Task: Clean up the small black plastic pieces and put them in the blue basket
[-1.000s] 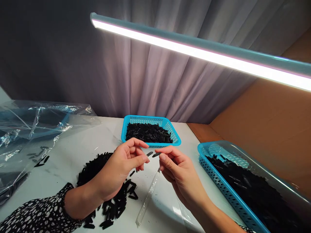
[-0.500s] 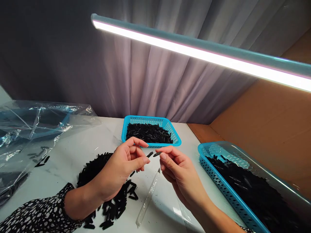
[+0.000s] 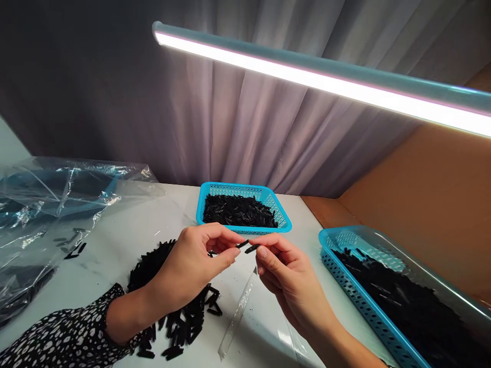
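**Two small black parts brought tip to tip**

Since the earlier frame both hands have closed the gap: the left hand [image 3: 192, 268] and right hand [image 3: 286, 278] now nearly meet above the white table [image 3: 123, 232], and the view has shifted slightly, so everything sits a little further right. Long light bar [image 3: 326, 84] and grey curtain [image 3: 238, 133] unchanged. Near blue basket [image 3: 337, 266], cut off at the frame's right and bottom edges, holds black parts; far blue basket [image 3: 282, 222] likewise. Crumpled clear plastic sheet [image 3: 57, 204] at left. Loose pile of black pieces [image 3: 180, 319] is partly hidden under the left wrist. Clear sleeve [image 3: 238, 312] lies between the forearms. Left thumb and forefinger pinch one black piece [image 3: 242, 244]; right thumb and forefinger pinch another black piece [image 3: 252, 249]. Whether the two touch cannot be made out.
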`<state>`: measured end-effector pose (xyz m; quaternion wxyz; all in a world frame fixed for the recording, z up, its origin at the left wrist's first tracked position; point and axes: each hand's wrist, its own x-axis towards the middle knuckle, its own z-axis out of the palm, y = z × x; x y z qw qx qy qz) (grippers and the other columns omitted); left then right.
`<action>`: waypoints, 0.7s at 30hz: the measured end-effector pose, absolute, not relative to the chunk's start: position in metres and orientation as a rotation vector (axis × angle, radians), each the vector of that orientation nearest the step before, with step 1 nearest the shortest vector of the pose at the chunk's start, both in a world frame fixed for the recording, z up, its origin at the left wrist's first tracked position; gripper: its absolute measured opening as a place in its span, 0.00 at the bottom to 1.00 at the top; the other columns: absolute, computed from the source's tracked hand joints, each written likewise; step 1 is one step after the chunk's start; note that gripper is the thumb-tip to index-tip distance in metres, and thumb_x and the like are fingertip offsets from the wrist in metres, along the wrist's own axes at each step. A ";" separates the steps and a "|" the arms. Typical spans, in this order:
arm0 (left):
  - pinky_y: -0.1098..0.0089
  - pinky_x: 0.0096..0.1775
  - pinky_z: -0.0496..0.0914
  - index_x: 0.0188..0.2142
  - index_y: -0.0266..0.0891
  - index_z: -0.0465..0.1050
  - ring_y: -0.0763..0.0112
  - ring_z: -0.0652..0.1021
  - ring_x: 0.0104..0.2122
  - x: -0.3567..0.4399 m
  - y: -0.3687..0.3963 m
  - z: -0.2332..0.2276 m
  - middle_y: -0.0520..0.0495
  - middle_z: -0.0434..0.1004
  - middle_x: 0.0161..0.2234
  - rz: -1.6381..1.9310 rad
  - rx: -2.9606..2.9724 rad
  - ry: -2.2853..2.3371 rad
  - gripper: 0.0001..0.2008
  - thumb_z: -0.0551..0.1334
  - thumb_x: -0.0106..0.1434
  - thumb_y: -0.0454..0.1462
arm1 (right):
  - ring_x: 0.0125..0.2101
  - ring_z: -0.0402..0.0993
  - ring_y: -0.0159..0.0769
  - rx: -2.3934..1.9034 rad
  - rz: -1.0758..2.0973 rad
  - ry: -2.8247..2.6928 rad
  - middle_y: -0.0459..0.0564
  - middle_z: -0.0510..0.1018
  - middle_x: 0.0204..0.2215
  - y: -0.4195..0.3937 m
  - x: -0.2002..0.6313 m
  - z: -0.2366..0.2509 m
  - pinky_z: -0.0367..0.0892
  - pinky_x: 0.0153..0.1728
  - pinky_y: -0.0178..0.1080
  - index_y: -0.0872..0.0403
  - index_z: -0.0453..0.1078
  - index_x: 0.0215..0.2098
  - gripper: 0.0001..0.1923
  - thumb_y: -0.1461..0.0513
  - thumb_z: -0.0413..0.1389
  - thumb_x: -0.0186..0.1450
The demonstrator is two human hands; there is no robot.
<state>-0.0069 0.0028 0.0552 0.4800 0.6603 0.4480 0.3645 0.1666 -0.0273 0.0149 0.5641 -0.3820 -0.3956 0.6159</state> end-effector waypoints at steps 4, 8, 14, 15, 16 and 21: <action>0.67 0.38 0.72 0.34 0.39 0.81 0.68 0.78 0.32 -0.007 0.002 0.056 0.48 0.82 0.32 0.939 1.626 1.091 0.05 0.67 0.58 0.36 | 0.16 0.43 0.22 -0.904 1.445 -0.934 0.37 0.62 0.17 -0.028 0.167 0.015 0.39 0.18 0.32 0.53 0.75 0.36 0.14 0.52 0.66 0.59; 0.66 0.38 0.73 0.32 0.40 0.81 0.67 0.78 0.31 -0.006 0.001 0.057 0.49 0.81 0.30 0.976 1.621 1.095 0.03 0.68 0.57 0.36 | 0.16 0.43 0.23 -0.905 1.440 -0.932 0.37 0.62 0.16 -0.028 0.166 0.016 0.39 0.18 0.33 0.53 0.75 0.36 0.15 0.52 0.67 0.59; 0.67 0.37 0.72 0.31 0.39 0.79 0.68 0.78 0.31 -0.006 0.002 0.056 0.49 0.81 0.29 0.955 1.477 1.034 0.04 0.70 0.55 0.36 | 0.16 0.43 0.22 -0.898 1.446 -0.929 0.37 0.64 0.17 -0.028 0.166 0.016 0.39 0.17 0.32 0.52 0.76 0.37 0.14 0.52 0.67 0.59; 0.68 0.37 0.72 0.31 0.38 0.79 0.69 0.78 0.31 -0.006 0.003 0.056 0.50 0.81 0.28 0.940 1.434 1.008 0.04 0.70 0.55 0.36 | 0.16 0.43 0.22 -0.903 1.444 -0.927 0.38 0.64 0.17 -0.028 0.166 0.016 0.39 0.17 0.32 0.52 0.76 0.37 0.15 0.52 0.67 0.58; 0.68 0.37 0.72 0.31 0.38 0.78 0.69 0.78 0.31 -0.006 0.003 0.056 0.50 0.80 0.27 0.927 1.392 0.978 0.04 0.70 0.56 0.36 | 0.16 0.43 0.22 -0.907 1.442 -0.925 0.38 0.65 0.17 -0.028 0.166 0.016 0.39 0.17 0.32 0.52 0.76 0.37 0.15 0.52 0.67 0.58; 0.70 0.37 0.69 0.32 0.38 0.78 0.73 0.75 0.30 -0.006 0.007 0.053 0.52 0.78 0.25 0.909 1.277 0.880 0.04 0.68 0.59 0.37 | 0.16 0.43 0.22 -0.903 1.451 -0.932 0.39 0.66 0.18 -0.030 0.166 0.016 0.39 0.18 0.33 0.52 0.75 0.37 0.15 0.52 0.67 0.59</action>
